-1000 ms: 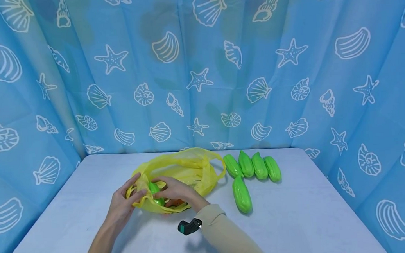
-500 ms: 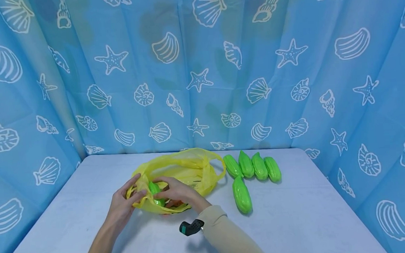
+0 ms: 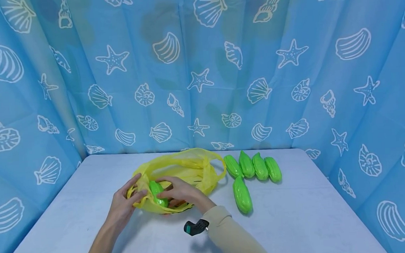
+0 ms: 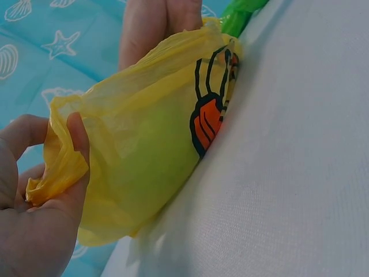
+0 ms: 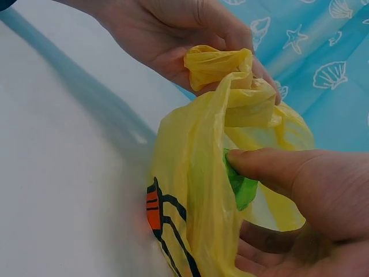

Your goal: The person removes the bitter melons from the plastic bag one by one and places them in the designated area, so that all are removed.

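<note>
A thin yellow plastic bag [image 3: 207, 179] lies on the table with its mouth spread open. My left hand [image 3: 121, 202] pinches the gathered left edge of the bag between thumb and fingers, as the left wrist view shows up close. Inside the mouth, my right hand [image 3: 184, 191] holds a shiny green, elongated wrapped packet [image 3: 159, 192]. In the right wrist view, the right thumb [image 5: 259, 163] presses on the packet's end while the other fingers curl below, partly hidden by the bag. Through the bag's wall a pale green shape shows.
Several similar green packets [image 3: 259, 165] lie in a row right of the bag, with one more packet [image 3: 242, 196] in front of them. A white cloth covers the table [image 3: 290, 222]. Blue curtains [image 3: 222, 101] with shell prints stand behind and at both sides.
My right hand has shifted slightly right inside the bag's mouth, and the green packet has come with it, showing a little more. The left hand keeps its grip in place.
</note>
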The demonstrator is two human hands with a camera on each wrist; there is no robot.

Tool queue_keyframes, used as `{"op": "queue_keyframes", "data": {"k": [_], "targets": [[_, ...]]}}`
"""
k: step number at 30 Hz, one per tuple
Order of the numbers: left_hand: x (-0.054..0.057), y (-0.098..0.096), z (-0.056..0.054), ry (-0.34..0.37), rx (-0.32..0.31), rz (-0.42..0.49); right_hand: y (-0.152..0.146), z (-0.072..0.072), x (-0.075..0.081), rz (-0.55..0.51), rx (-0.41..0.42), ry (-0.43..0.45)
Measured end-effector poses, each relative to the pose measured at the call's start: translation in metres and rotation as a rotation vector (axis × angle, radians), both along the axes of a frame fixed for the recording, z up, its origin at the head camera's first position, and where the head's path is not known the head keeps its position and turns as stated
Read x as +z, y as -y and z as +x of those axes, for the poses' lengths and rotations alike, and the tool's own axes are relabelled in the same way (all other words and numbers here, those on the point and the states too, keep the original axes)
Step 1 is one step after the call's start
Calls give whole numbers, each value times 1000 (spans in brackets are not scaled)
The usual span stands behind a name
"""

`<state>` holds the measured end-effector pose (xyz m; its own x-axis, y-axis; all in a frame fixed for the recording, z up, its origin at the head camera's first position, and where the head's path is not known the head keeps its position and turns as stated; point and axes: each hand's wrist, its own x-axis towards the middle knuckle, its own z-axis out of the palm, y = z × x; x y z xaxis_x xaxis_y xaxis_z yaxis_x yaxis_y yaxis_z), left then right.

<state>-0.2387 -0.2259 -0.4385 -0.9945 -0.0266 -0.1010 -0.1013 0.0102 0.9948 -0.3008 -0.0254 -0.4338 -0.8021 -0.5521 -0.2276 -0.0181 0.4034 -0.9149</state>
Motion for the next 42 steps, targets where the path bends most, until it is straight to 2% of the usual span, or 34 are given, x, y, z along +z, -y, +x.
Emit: {"op": "queue_keyframes", "data": {"k": [10,15,26,42], "targets": [[1,1,1,8,0,-3,-14,-3,1,11,-32,-20],[2,1,0,-3,-4,0,-25,-3,5,-14,-18,-22],[1,2,0,0,-4,-2,-44,2,14,-45,-18,-29],[1,1,1,2,2,7,-69,12,24,-65,34,-109]]}}
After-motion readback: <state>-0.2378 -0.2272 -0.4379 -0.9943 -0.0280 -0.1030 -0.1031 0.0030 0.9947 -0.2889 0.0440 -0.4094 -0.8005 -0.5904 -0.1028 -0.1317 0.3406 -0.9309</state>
